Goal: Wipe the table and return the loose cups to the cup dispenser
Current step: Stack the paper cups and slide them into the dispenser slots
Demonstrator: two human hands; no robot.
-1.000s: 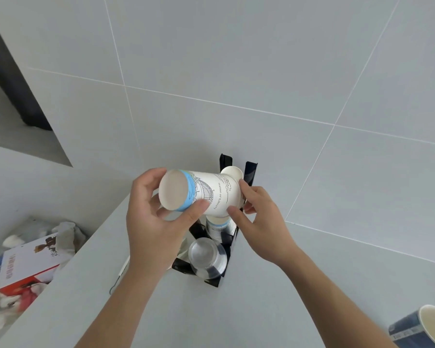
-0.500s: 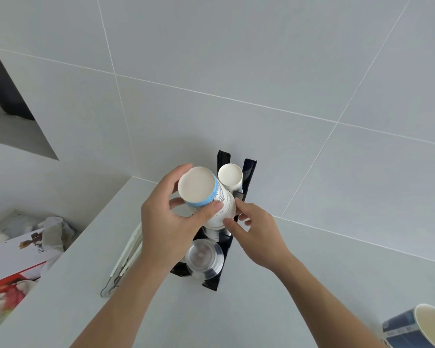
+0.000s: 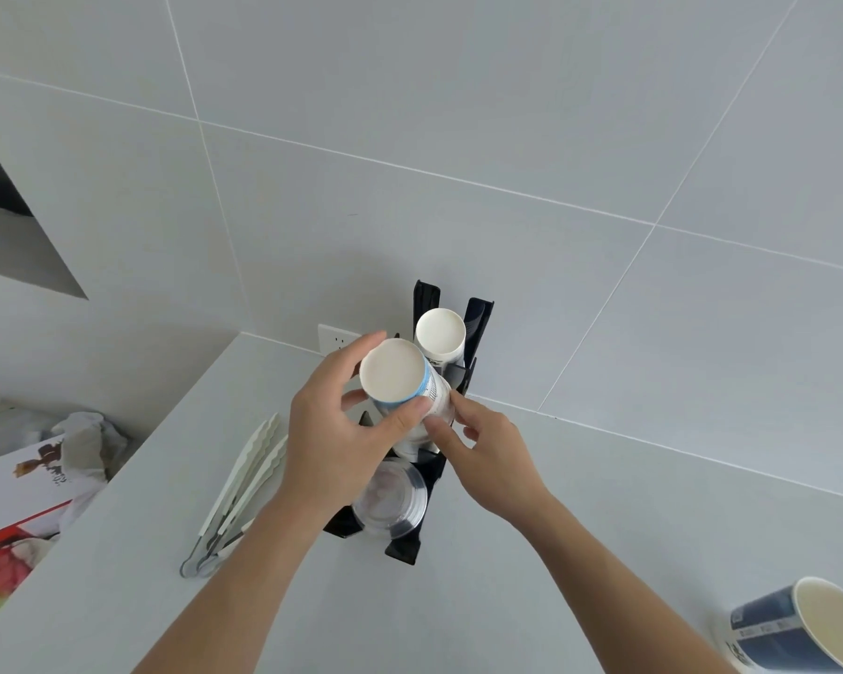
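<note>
An inverted paper cup [image 3: 400, 381] is being held over the black cup dispenser [image 3: 473, 333], base up toward the camera. It is being pinched near its base by the left hand [image 3: 332, 440], thumb on the near side and fingers round the far side. Its lower wall is being steadied by the fingertips of the right hand [image 3: 487, 449], which is loosely curled rather than clamped. The cup is white with a blue band and fine printed line-work; no crushing is showing.

Progress, as judged: the return of cups is underway and not finished. This cup is being lined up over the middle slot, apparently onto a stack, though the seating is hidden by the hands. A second inverted white cup [image 3: 440, 332] is already sitting in the rear slot, and clear plastic cups [image 3: 390, 498] are occupying the front one. A dark blue paper cup [image 3: 799, 629] is lying loose at the table's near right corner, well apart, so is remaining to be returned. No cloth is being seen on the table [image 3: 604, 503]; whether wiping is done cannot be told. White tongs [image 3: 244, 484] are lying just left of the dispenser.
</note>
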